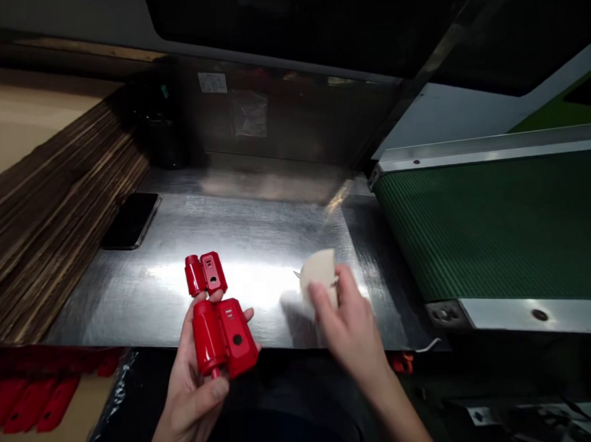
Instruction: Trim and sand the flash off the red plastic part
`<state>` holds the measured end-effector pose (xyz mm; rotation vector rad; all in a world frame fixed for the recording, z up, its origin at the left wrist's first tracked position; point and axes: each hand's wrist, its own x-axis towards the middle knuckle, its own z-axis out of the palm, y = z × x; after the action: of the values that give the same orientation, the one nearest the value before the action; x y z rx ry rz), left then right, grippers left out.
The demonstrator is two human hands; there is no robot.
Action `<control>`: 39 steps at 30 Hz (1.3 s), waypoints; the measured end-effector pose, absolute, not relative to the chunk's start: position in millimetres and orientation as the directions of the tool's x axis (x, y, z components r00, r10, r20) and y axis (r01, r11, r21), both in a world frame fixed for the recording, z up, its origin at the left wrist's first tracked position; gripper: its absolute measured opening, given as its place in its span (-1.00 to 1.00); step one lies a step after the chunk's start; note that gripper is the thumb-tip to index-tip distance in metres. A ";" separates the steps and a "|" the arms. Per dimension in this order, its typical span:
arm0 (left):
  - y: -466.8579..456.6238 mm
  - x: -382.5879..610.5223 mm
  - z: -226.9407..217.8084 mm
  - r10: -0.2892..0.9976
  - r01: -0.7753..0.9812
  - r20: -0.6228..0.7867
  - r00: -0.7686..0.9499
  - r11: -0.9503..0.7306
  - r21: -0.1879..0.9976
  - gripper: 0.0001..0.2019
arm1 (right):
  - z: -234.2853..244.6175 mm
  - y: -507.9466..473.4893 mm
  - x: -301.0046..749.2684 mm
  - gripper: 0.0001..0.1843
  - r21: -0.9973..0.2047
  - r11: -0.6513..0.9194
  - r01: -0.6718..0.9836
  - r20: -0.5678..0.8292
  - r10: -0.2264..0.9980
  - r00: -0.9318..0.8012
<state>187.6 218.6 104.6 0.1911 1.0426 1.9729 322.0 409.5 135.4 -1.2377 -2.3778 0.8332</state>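
My left hand point(196, 394) is closed around a red plastic part point(225, 338), a rounded cylinder joined to a flat plate with a dark round hole. Just beyond it, a second red part point(205, 274) of the same shape lies on the metal table point(261, 230). My right hand point(346, 318), slightly blurred, pinches a pale beige rounded pad point(319, 273) above the table. A small dark sliver shows at the pad's left edge; I cannot make out what it is. The pad and the held red part are apart.
A black phone point(132, 221) lies beside a tall stack of cardboard sheets point(62, 175) at the left. Several red parts point(31, 404) sit in a box at the lower left. A green conveyor belt point(501, 228) runs along the right. A dark container point(165, 135) stands at the back.
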 end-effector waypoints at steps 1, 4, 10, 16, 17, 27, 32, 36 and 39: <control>221.0 187.1 104.0 0.744 -0.612 -0.237 -0.625 -0.279 0.740 -0.12 | 139.1 390.0 326.1 -0.66 -0.741 0.448 0.501 0.008 0.751 -0.660; 228.2 186.4 100.6 0.719 -0.557 -0.215 -0.661 -0.279 0.782 -0.07 | 142.3 346.3 328.1 -0.81 -0.838 0.443 0.318 0.007 0.592 -0.806; 232.2 188.0 97.0 0.659 -0.395 -0.153 -0.737 -0.236 0.888 -0.09 | 130.5 329.5 314.3 -0.82 -0.746 0.567 0.348 0.090 0.605 -0.791; 228.3 188.6 101.7 0.618 -0.374 -0.155 -0.771 -0.243 0.895 -0.10 | 130.9 332.8 310.0 -0.83 -0.738 0.570 0.361 0.069 0.596 -0.800; 227.9 188.5 102.0 0.615 -0.374 -0.151 -0.774 -0.252 0.892 -0.10 | 131.8 332.8 309.8 -0.82 -0.744 0.571 0.348 0.067 0.582 -0.811; 227.7 186.1 91.6 0.604 -0.334 -0.116 -0.788 -0.261 0.906 -0.05 | 134.5 332.5 311.3 -0.83 -0.747 0.550 0.375 0.064 0.620 -0.782; 227.7 188.4 94.7 0.592 -0.370 -0.157 -0.790 -0.257 0.893 -0.03 | 133.4 333.6 311.1 -0.82 -0.730 0.583 0.357 0.080 0.592 -0.802; 226.5 188.1 95.4 0.586 -0.362 -0.148 -0.797 -0.265 0.894 -0.04 | 135.1 333.9 309.9 -0.82 -0.729 0.582 0.360 0.079 0.595 -0.800; 226.0 188.1 96.0 0.579 -0.364 -0.146 -0.802 -0.280 0.888 -0.04 | 137.0 332.4 308.7 -0.84 -0.734 0.586 0.345 0.086 0.584 -0.807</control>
<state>188.1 226.0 96.0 0.2737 1.3860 2.1092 308.7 332.4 137.0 -0.7570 -2.4999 1.0564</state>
